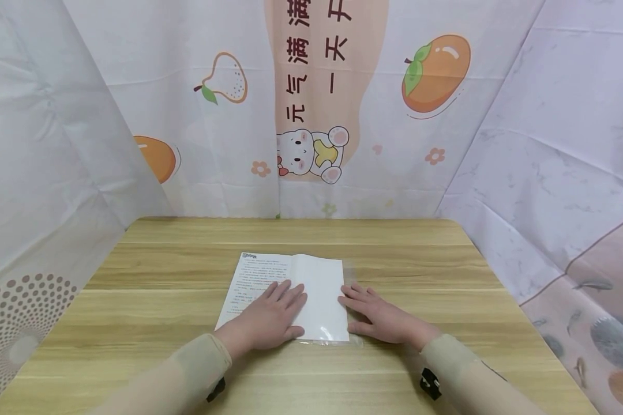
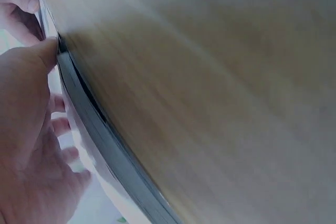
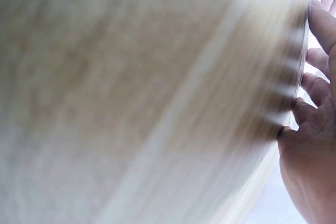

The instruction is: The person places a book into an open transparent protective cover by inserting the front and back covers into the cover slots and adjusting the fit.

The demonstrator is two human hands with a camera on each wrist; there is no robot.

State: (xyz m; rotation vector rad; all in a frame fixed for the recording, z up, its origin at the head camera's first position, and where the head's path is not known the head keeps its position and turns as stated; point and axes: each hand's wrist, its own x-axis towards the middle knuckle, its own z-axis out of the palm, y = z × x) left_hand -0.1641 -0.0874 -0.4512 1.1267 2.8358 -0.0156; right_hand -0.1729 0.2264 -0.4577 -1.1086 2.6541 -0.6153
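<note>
An open book (image 1: 319, 282) lies on the table, a printed page on its left side and a blank white sheet on its right. Clear plastic film (image 1: 356, 340) shows past the right and lower edges of the white sheet. My left hand (image 1: 272, 317) rests near the book's middle fold, its fingers extended over the pages. In the left wrist view, the thick page block (image 2: 107, 140) runs beside that hand. My right hand (image 1: 379, 316) lies at the right edge, fingertips on the white sheet's border and the film. Its fingers (image 3: 315, 86) are spread in the right wrist view.
The wooden table (image 1: 156, 323) extends around the book on all sides. Printed curtains (image 1: 228, 132) hang behind its far edge and along both sides. A dark wrist device (image 1: 430, 384) sits under the right forearm, and another (image 1: 216, 390) under the left.
</note>
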